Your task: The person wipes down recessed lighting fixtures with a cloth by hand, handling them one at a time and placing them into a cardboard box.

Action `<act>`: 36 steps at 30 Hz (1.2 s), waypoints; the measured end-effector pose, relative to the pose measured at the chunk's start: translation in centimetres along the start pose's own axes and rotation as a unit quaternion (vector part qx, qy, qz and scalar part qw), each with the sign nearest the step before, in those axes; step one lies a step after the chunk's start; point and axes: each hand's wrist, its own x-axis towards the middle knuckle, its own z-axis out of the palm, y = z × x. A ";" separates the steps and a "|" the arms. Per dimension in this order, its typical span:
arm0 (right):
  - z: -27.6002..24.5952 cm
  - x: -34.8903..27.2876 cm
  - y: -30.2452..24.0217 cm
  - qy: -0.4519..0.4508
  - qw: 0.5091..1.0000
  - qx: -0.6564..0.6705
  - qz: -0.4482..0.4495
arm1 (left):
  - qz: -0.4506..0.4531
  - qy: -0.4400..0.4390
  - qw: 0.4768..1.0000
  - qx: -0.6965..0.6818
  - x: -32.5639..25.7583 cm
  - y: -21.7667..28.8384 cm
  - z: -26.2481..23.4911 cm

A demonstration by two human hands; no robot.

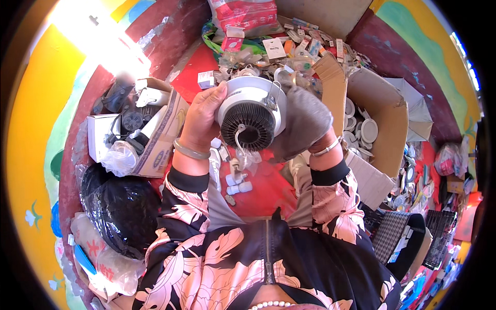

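Item 1: recessed downlight (249, 128), one, white rim, black finned heat sink turned toward the wearer, a spring clip (271, 102) and a short white cord (239, 135) attached. Held up in front of the person, above a red sheet (264, 194).

Item 2: left hand (205, 107), bare, closed on the left edge of the rim, thumb on top; the other fingers are partly hidden.

Item 3: right hand (325, 139), mostly covered by a grey cloth (309, 121), which appears to lie against the right side of the rim. The grip beneath it cannot be told from here.

Condition of the work: judged as under way, one light being handled with the cloth. It looks whole, its clip and cord in place; how much of its surface has been gone over cannot be made out. Not yet set down.

Surroundings: near, between the legs, small white fittings (237, 185) on the sheet. Left, a cardboard box (164, 135) of black and white appliances; nearer, a black plastic bag (120, 209). Right, a larger open carton (385, 139) with white round discs (369, 130). Far, a heap of small cartons (310, 44), much of it unlit by any sign of sorting.
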 end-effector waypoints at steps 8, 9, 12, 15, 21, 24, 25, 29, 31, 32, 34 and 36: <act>1.6 -1.4 2.4 -0.060 0.976 -0.206 -0.045 | -0.008 -0.121 0.922 0.367 0.0 -0.1 -1.8; 1.9 -1.1 1.4 -0.075 0.961 -0.250 -0.092 | -0.005 -0.118 0.922 0.369 -0.2 -0.6 -1.9; 5.3 -2.0 4.5 -0.055 0.995 0.083 -0.015 | 0.017 -0.115 0.941 0.317 0.0 -1.4 -1.0; 4.1 -0.5 3.2 -0.064 0.993 0.071 -0.064 | -0.037 -0.080 0.952 0.294 0.0 -0.7 -1.2; 4.2 0.1 1.7 -0.172 0.985 0.008 -0.008 | -0.046 -0.156 0.887 0.432 0.4 -2.0 -1.4; 6.6 -0.8 2.4 -0.102 0.983 0.087 0.123 | -0.069 -0.171 0.844 0.503 0.6 -1.9 -0.6; 6.3 -0.5 2.1 -0.129 0.985 0.030 0.107 | -0.042 -0.138 0.865 0.480 0.7 -2.0 -0.8; 3.3 0.6 0.8 -0.180 0.969 -0.167 0.033 | 0.057 -0.021 0.949 0.310 0.7 -0.5 -2.1; 3.1 0.3 1.4 -0.078 0.975 -0.152 0.142 | 0.053 0.064 0.987 0.141 1.0 0.4 -2.1; 2.5 0.0 1.6 -0.080 0.967 -0.202 0.137 | 0.078 0.086 0.979 0.168 1.3 0.0 -2.6; 2.5 -0.9 2.1 -0.036 0.964 -0.209 0.159 | 0.078 0.099 0.983 0.136 1.2 -0.3 -3.0; 3.1 -1.5 2.9 0.062 0.974 -0.062 0.211 | 0.075 0.094 0.986 0.120 1.3 -0.7 -2.9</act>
